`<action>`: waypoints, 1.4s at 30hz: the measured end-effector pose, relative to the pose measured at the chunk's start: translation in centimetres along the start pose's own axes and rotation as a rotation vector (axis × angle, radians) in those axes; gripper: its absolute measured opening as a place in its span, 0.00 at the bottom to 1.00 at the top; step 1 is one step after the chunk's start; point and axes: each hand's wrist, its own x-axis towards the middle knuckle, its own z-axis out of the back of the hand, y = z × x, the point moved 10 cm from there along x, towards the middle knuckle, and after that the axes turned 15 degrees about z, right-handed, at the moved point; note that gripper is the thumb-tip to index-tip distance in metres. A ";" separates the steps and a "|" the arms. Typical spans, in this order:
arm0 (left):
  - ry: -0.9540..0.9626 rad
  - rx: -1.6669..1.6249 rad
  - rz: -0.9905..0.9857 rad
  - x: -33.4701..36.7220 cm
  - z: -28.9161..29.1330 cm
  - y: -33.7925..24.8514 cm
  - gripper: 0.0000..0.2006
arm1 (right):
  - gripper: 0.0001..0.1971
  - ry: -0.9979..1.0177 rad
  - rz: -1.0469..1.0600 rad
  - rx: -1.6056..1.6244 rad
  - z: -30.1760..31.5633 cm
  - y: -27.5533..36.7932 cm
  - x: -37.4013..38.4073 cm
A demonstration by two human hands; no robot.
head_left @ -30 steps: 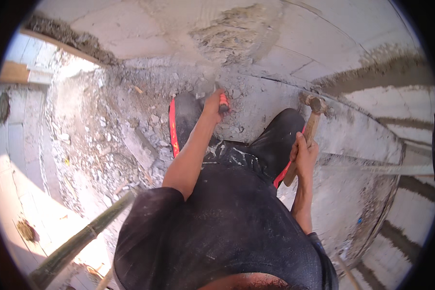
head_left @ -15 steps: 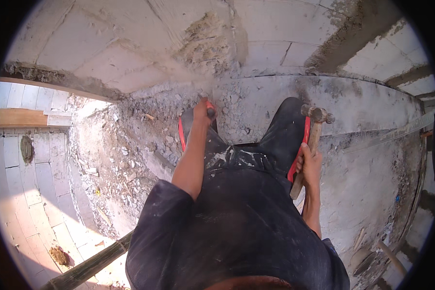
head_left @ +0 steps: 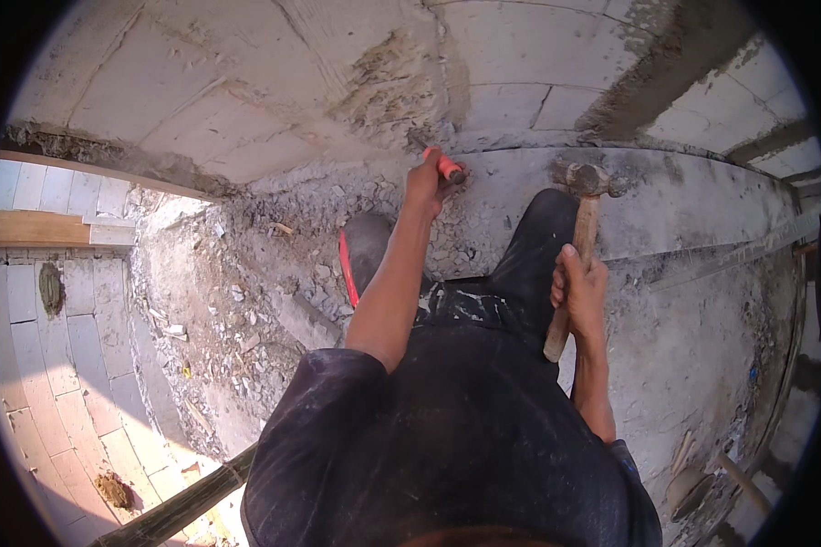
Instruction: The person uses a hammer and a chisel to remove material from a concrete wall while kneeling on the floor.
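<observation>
My left hand [head_left: 423, 186] is closed around a chisel [head_left: 446, 165] with a red-orange handle. The chisel slants up and left, its metal end close to the lower edge of a rough, chipped patch [head_left: 388, 82] in the wall; whether it touches cannot be told. In my right hand [head_left: 581, 290] is a hammer [head_left: 586, 223], gripped at mid-handle. Its wooden handle stands nearly upright in view, and the worn metal head lies just beyond my right knee, apart from the chisel.
Rubble [head_left: 237, 283] and dust cover the floor to the left and between my knees. A concrete ledge [head_left: 666, 196] runs along the wall's foot to the right. A bamboo pole [head_left: 192, 497] lies at lower left. Another wooden-handled tool [head_left: 743, 481] rests at lower right.
My left hand has moved forward and right with the chisel, from beside my left knee toward the wall. The hammer has shifted slightly left and stays in my right hand.
</observation>
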 end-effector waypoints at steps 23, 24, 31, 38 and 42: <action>0.084 -0.239 0.057 4.1 -4.0 -0.5 0.14 | 0.17 0.043 -0.124 0.189 -8.7 -7.8 7.8; 0.075 -0.255 0.064 4.1 -3.8 -0.5 0.14 | 0.17 0.034 -0.124 0.191 -8.3 -8.8 7.7; 0.073 -0.088 0.119 3.7 -3.4 0.3 0.14 | 0.16 0.026 -0.129 0.221 -6.3 -3.6 4.0; 0.040 -0.105 0.104 4.1 -4.3 0.7 0.14 | 0.21 -0.526 0.374 0.516 -2.7 2.0 5.9; 0.147 -0.200 0.127 7.4 -3.3 1.2 0.14 | 0.20 -0.068 0.002 0.151 -8.0 -6.7 7.3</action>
